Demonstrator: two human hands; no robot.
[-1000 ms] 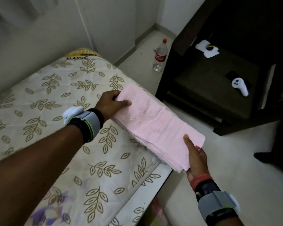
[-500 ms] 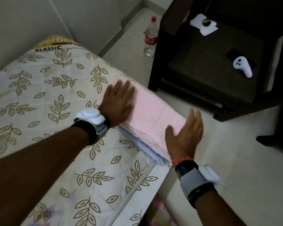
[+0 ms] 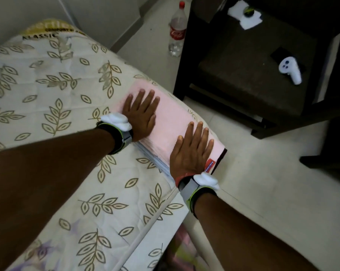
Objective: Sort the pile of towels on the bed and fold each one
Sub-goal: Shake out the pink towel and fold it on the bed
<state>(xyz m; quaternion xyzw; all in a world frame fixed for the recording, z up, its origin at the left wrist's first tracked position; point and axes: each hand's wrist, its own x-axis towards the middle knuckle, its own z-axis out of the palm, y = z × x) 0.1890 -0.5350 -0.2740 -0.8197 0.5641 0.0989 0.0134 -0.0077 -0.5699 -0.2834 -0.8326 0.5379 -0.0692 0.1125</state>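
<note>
Towel (image 3: 173,122), pink, folded to a long rectangle, lies on top of a low stack at the right edge of the mattress (image 3: 57,106), near its far corner; red label (image 3: 210,165) at the towel's near right corner. Lower layers (image 3: 155,159) show along the stack's near side, paler, possibly white or light blue, hard to tell in this light. Left hand (image 3: 141,116) lies palm down on the far end of the pink towel, fingers straight and spread, gripping nothing. Right hand (image 3: 190,151) lies palm down on the near end, fingers straight, just beside the label, also gripping nothing. Both wrists carry strapped bands with white pads on top. Mattress has a white cover with a tan leaf print. On the pale floor (image 3: 263,182) beyond the bed stands a plastic bottle (image 3: 177,30) with a red cap, upright, near a dark chair (image 3: 243,75). On the chair seat lies a white controller (image 3: 290,72), and well apart from it some white paper (image 3: 245,16).
</note>
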